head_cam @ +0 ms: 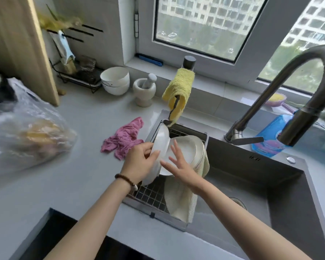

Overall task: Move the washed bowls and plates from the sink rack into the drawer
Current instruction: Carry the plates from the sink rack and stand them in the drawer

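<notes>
A wire sink rack [150,194] sits over the left end of the dark sink [270,184]. White plates stand on edge in it. My left hand [139,162] grips the rim of the nearest white plate [162,139], tilting it up off the others. My right hand [178,164] has its fingers spread, palm against the face of the plates behind [191,149]. A pale cloth [178,199] hangs over the rack under them. The dark gap of the open drawer [64,239] shows below the counter edge at the bottom left.
A pink rag [124,139] lies on the grey counter left of the rack. Stacked white bowls [114,79], a mortar and pestle [144,91] and a yellow cloth [178,89] stand behind. A black faucet [289,91] arches over the sink. A plastic bag [23,134] fills the left.
</notes>
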Tool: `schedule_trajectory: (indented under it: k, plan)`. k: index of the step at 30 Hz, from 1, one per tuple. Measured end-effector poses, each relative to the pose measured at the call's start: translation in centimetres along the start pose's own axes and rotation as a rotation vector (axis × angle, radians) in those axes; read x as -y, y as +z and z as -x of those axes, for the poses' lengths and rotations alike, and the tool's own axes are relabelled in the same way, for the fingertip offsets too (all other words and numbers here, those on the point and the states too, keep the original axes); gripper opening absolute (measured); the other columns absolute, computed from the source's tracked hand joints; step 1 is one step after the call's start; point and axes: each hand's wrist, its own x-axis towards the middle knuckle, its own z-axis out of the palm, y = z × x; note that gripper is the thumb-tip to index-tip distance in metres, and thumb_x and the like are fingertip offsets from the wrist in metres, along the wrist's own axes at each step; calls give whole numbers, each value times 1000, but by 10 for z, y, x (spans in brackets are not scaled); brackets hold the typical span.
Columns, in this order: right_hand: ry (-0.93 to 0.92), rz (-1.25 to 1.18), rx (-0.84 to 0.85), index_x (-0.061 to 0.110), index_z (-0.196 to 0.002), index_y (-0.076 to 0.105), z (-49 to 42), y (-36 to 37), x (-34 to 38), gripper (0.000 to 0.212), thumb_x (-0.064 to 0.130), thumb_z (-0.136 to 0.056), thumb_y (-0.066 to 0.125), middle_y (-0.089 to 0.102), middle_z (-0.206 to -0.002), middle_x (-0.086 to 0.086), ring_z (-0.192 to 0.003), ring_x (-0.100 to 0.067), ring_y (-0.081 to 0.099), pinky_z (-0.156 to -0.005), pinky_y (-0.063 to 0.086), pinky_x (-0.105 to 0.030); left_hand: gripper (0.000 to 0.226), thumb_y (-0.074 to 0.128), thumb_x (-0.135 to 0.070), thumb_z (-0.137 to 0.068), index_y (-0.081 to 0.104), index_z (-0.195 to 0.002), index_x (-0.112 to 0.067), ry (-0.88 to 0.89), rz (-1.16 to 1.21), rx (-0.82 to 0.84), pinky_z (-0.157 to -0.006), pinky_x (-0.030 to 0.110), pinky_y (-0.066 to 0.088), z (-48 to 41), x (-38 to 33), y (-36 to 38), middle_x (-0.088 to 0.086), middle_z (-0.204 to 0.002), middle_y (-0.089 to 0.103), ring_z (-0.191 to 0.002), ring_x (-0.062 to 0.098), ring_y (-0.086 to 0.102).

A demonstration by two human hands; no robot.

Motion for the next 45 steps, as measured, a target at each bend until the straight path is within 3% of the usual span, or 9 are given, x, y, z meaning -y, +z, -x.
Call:
schedule_trajectory:
  k: [7,10,16,25,30,34,39,42,45]
  plan:
    - [-82,-147,245,43,-152,-6,80,57,-4,105,38,-81,70,30,-126,43,-118,0,50,-97,47,-25,17,59,-13,-89,67,-102,-21,-69,201,-205,-73,23,56,141,-20,-29,-13,-85,72,-82,3,69]
    - [-105,-234,393,47,-152,-6,119,93,-11,110,43,-80,77,32,-150,26,-125,2,49,-92,51,-26,16,59,-14,-89,68,-97,-25,-100,284,-298,-72,22,56,213,-23,-42,-12,-86,74,-86,7,70]
    - [-115,-267,729,53,-145,16,192,200,-9,94,36,-76,78,45,-148,11,-131,-12,52,-99,52,-46,9,65,-18,-86,70,-93,-19,-184,300,-532,-74,26,55,360,-12,-82,-4,-88,75,-83,10,70]
    - [-63,-133,1040,50,-133,28,316,373,-5,67,22,-89,69,63,-125,22,-119,-2,60,-84,56,-26,19,59,-15,-89,69,-105,-14,-305,343,-859,-84,36,54,582,32,-133,4,-97,74,-93,20,70]
    - [-35,-93,1115,38,-147,21,404,477,-32,73,14,-93,64,62,-130,17,-122,-7,59,-89,54,-28,17,59,-15,-89,69,-102,-17,-346,375,-956,-83,37,55,716,74,-154,5,-95,74,-92,22,70]
    - [39,-107,1148,48,-132,32,475,558,-60,65,21,-85,67,64,-128,13,-117,-8,63,-86,55,-28,12,58,-14,-90,68,-96,-15,-407,401,-950,-69,21,52,816,112,-161,-1,-86,75,-83,12,70]
    - [82,-46,1173,46,-136,30,517,628,-87,68,19,-88,70,66,-123,19,-120,-8,60,-94,54,-30,14,57,-13,-91,68,-97,-7,-455,430,-993,-66,22,53,893,152,-176,7,-87,73,-82,16,69]
    - [113,-1,1177,47,-135,27,519,656,-102,68,13,-88,64,70,-110,24,-109,-1,65,-80,55,-20,21,57,-17,-91,66,-103,-2,-492,436,-969,-83,41,53,914,179,-184,16,-96,72,-93,32,67]
    - [168,34,1190,39,-141,25,515,681,-119,68,8,-92,61,70,-111,18,-103,1,67,-75,55,-17,21,57,-18,-91,67,-107,-10,-522,481,-965,-86,36,55,926,204,-189,7,-100,73,-96,23,68]
